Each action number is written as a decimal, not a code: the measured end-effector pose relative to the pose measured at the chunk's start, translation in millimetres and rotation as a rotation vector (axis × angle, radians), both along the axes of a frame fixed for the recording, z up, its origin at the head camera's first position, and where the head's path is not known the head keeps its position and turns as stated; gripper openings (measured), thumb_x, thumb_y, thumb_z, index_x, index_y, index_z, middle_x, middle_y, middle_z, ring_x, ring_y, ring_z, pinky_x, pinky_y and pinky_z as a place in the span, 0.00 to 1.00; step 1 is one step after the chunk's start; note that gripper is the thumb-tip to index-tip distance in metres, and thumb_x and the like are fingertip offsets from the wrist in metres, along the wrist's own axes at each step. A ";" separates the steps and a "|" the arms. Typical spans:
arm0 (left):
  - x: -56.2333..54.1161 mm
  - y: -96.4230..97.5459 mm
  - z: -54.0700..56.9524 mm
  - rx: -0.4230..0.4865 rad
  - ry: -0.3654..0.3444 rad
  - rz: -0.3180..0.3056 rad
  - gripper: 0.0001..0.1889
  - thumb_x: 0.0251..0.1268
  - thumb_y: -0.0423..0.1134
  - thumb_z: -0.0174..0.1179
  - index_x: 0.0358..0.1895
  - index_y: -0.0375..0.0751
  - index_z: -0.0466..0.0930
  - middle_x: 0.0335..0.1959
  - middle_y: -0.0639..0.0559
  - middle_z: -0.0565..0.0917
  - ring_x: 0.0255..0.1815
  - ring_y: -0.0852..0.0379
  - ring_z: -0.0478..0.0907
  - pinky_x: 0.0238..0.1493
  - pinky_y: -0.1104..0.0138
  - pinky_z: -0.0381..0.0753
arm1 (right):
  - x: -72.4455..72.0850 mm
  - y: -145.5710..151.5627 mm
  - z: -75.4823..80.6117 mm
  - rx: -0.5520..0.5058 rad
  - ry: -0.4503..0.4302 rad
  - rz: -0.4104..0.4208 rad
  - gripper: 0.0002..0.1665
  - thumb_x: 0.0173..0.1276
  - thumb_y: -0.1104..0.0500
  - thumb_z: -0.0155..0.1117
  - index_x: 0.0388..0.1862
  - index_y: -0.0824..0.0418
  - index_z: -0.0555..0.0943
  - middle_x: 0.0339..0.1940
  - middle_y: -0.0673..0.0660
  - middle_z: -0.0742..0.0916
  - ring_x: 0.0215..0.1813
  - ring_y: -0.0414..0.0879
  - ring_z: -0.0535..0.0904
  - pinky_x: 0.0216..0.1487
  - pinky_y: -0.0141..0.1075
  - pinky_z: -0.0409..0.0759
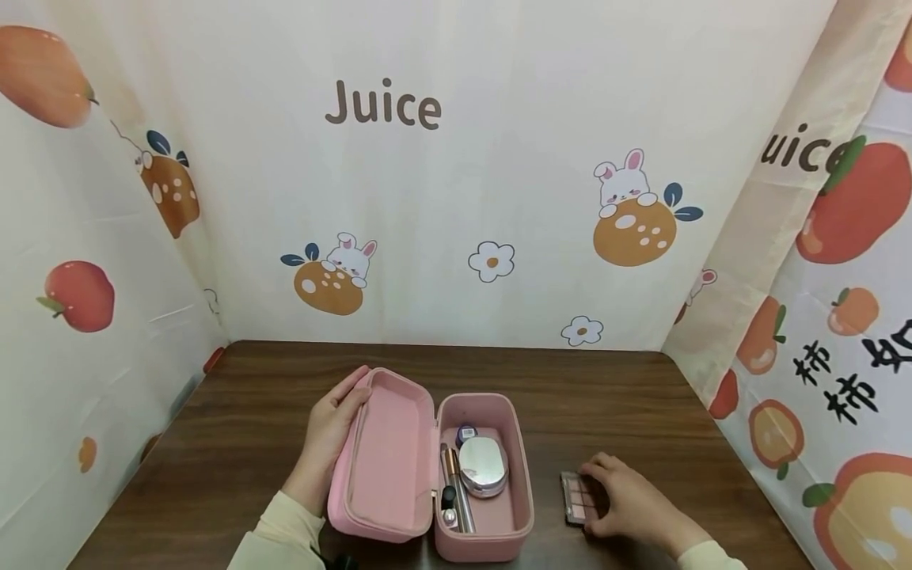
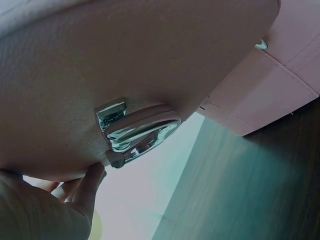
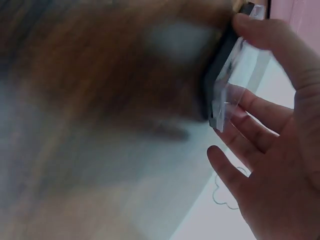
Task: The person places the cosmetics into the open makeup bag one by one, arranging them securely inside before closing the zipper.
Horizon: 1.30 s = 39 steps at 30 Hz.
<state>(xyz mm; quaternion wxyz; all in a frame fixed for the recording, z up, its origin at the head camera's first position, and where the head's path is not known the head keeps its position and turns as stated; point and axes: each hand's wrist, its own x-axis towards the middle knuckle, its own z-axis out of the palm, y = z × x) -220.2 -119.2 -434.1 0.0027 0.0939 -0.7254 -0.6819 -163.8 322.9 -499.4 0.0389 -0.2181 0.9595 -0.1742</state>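
Note:
A pink cosmetic case (image 1: 526, 491) stands with its lid (image 1: 392, 455) swung out to the left. My left hand (image 1: 331, 431) holds the lid's far left edge; in the left wrist view its fingers (image 2: 87, 190) are against the rim, near the handle (image 2: 145, 130) with metal fittings. Inside the case lie a round silvery compact (image 1: 482, 461), a few slim makeup tubes (image 1: 459, 495) and a small dark-capped item (image 1: 466, 433). Right of the case, my right hand (image 1: 634, 503) pinches an eyeshadow palette (image 1: 573, 499) between thumb and fingers. The right wrist view shows the palette's clear cover (image 3: 232, 100).
Case and palette are over a dark wooden table (image 1: 285, 380). Printed fabric (image 1: 456, 182) surrounds it at the back and both sides. A small black object (image 1: 345, 562) shows at the front edge, beside the left sleeve (image 1: 281, 534).

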 end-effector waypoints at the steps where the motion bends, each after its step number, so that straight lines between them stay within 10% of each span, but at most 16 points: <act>1: -0.1 0.2 0.5 0.002 0.000 0.001 0.26 0.68 0.45 0.60 0.68 0.47 0.73 0.68 0.49 0.75 0.56 0.69 0.72 0.48 0.82 0.71 | -0.9 -2.0 4.9 -0.003 0.012 -0.006 0.41 0.41 0.46 0.81 0.54 0.63 0.81 0.48 0.47 0.78 0.47 0.41 0.76 0.44 0.37 0.80; 15: 0.2 -2.0 1.8 0.024 0.002 0.002 0.26 0.69 0.45 0.60 0.69 0.46 0.72 0.69 0.49 0.73 0.48 0.79 0.73 0.47 0.82 0.72 | -17.5 -95.8 114.7 -0.048 0.104 0.104 0.40 0.44 0.42 0.79 0.57 0.52 0.79 0.50 0.41 0.77 0.47 0.34 0.75 0.51 0.36 0.79; 28: -1.7 0.4 -1.3 0.024 0.001 0.015 0.25 0.68 0.43 0.60 0.68 0.47 0.74 0.67 0.50 0.75 0.50 0.73 0.74 0.47 0.81 0.73 | -13.3 -147.2 87.9 0.140 -0.008 0.267 0.32 0.43 0.38 0.77 0.45 0.53 0.83 0.54 0.48 0.83 0.42 0.35 0.78 0.46 0.33 0.79; 39: -0.2 -0.6 0.4 0.021 0.010 0.014 0.25 0.69 0.44 0.59 0.68 0.47 0.74 0.68 0.50 0.75 0.52 0.76 0.72 0.48 0.83 0.70 | -10.5 -159.9 75.5 0.252 0.063 0.308 0.21 0.38 0.40 0.78 0.28 0.48 0.81 0.26 0.40 0.72 0.23 0.32 0.65 0.27 0.29 0.71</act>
